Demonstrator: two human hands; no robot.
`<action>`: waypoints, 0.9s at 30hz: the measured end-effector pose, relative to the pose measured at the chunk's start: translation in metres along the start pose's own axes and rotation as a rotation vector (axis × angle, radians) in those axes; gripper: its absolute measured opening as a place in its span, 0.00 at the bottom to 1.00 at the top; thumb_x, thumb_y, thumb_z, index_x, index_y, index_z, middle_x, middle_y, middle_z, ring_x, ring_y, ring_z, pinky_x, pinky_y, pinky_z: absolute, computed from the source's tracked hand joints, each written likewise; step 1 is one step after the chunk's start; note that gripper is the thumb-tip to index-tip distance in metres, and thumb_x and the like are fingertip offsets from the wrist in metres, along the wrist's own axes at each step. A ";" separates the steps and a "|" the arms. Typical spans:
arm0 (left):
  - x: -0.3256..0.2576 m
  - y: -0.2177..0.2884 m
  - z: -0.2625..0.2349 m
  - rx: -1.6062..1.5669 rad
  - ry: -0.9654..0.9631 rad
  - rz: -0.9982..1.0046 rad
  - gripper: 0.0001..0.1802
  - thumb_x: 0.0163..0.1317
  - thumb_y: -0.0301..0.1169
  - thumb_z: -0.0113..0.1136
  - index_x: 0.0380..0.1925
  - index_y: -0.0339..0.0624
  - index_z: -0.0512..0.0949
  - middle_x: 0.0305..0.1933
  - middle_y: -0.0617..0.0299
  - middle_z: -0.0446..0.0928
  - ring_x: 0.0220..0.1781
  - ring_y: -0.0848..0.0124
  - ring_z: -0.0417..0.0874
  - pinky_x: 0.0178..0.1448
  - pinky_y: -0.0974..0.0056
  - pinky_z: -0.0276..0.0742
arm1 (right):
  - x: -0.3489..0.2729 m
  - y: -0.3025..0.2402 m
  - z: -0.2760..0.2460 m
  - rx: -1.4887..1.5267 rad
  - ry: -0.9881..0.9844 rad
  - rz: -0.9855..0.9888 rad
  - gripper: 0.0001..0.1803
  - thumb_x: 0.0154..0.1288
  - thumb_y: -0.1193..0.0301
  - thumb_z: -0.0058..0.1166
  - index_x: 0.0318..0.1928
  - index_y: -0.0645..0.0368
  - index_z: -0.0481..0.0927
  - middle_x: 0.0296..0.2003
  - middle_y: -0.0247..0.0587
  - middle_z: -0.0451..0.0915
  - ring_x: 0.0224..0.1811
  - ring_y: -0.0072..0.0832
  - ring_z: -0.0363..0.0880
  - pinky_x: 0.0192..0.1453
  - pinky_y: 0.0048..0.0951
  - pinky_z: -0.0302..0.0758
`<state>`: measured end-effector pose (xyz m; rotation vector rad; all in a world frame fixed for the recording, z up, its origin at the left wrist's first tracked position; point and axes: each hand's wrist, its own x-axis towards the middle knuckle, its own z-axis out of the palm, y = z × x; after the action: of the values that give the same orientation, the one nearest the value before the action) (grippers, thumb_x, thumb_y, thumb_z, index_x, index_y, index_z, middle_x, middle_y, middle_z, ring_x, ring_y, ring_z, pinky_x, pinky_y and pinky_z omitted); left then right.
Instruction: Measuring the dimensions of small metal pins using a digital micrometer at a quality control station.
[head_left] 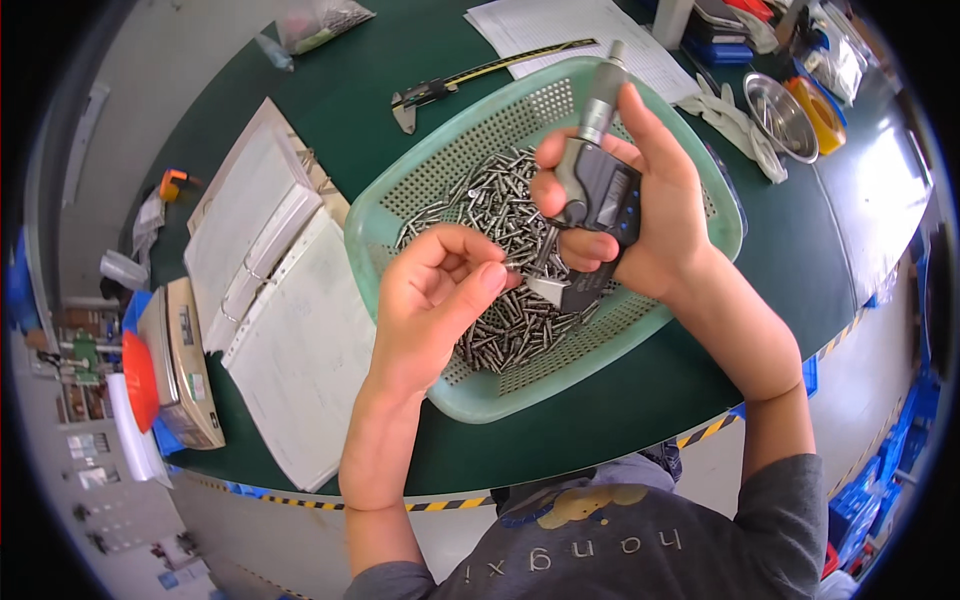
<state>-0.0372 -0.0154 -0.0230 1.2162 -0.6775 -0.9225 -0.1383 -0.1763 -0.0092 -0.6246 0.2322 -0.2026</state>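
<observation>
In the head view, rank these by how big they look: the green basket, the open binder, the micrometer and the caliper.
1. Green basket, largest
2. Open binder, close behind
3. Micrometer, nearer the camera, so unsure against
4. Caliper

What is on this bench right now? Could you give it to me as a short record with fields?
Right hand: holds a digital micrometer upright over the basket
Left hand: fingers pinch a small metal pin at the micrometer's lower end
Basket: pale green, perforated, holding a heap of metal pins
Table: dark green
Left of basket: open ring binder
Behind basket: caliper, printed sheets
</observation>
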 end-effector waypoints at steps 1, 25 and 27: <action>0.000 -0.002 -0.002 -0.032 -0.020 0.003 0.07 0.56 0.23 0.55 0.34 0.35 0.71 0.33 0.64 0.73 0.35 0.79 0.74 0.44 0.71 0.73 | 0.001 0.000 0.001 0.016 -0.013 0.016 0.32 0.63 0.43 0.26 0.36 0.60 0.71 0.23 0.42 0.74 0.08 0.22 0.59 0.13 0.21 0.58; -0.002 -0.004 -0.002 0.251 -0.110 0.222 0.05 0.54 0.19 0.54 0.33 0.33 0.73 0.35 0.60 0.72 0.38 0.74 0.73 0.47 0.70 0.68 | 0.003 0.001 0.000 -0.028 -0.052 0.085 0.30 0.61 0.46 0.35 0.33 0.65 0.72 0.22 0.44 0.75 0.11 0.23 0.63 0.15 0.20 0.61; -0.002 -0.003 -0.002 0.287 -0.143 0.264 0.05 0.54 0.19 0.54 0.32 0.33 0.73 0.35 0.60 0.72 0.38 0.74 0.73 0.47 0.70 0.68 | 0.003 0.002 0.003 -0.087 -0.028 0.064 0.30 0.60 0.45 0.38 0.32 0.64 0.73 0.21 0.44 0.75 0.11 0.22 0.63 0.14 0.19 0.60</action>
<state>-0.0375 -0.0134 -0.0266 1.2806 -1.0868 -0.7112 -0.1343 -0.1735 -0.0083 -0.7045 0.2350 -0.1229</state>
